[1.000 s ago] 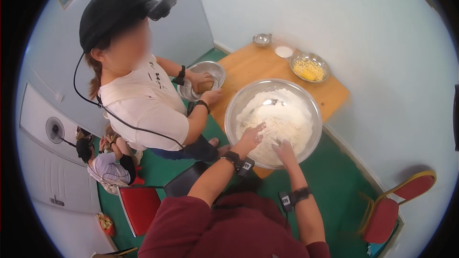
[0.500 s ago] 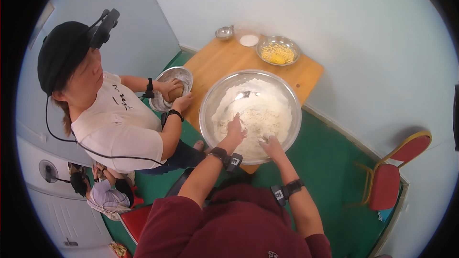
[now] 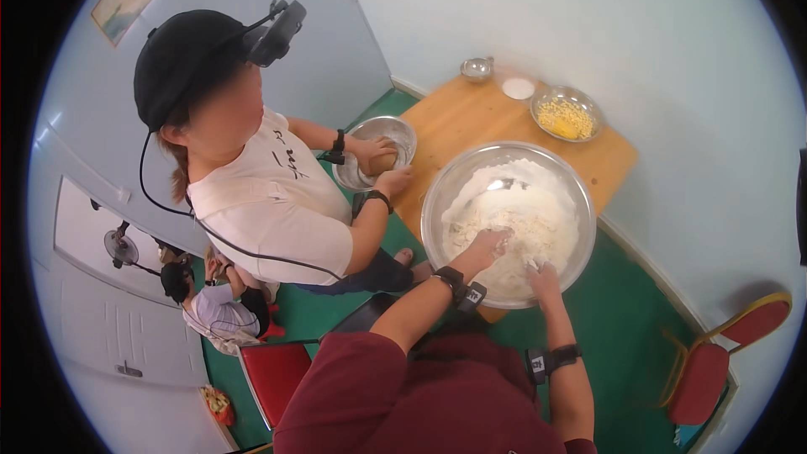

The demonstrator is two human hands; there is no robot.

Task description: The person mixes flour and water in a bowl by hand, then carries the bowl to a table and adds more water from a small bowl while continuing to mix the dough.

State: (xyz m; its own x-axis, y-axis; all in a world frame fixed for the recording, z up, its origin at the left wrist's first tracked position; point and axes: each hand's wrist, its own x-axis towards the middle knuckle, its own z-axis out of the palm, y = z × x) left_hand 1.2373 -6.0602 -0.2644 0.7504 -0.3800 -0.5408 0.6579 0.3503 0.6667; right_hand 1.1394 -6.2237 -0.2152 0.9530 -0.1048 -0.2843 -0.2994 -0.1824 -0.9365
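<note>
A large steel bowl (image 3: 430,231) holds white flour (image 3: 525,181), with crumbly, yellowish clumps in the middle. My left hand (image 3: 487,250) is in the bowl's near-left part, its floury fingers loosely bent and reaching right over the clumps. At the near-right side, my right hand (image 3: 545,280) dips its fingers into the flour; they are apart and coated white, the tips partly hidden. I see nothing solid held in either hand.
The wooden table (image 3: 462,122) also bears a steel bowl of yellow kernels (image 3: 565,118), a small metal cup (image 3: 477,70) and a white round dish (image 3: 519,87). At left, a co-worker (image 3: 261,202) presses dough in a smaller bowl (image 3: 403,132). Red chairs (image 3: 699,382) stand around.
The whole view has shifted, so the scene sits farther right. In the bowl, my left hand's fingers have swung from pointing away from me to pointing right. My right hand has barely moved.
</note>
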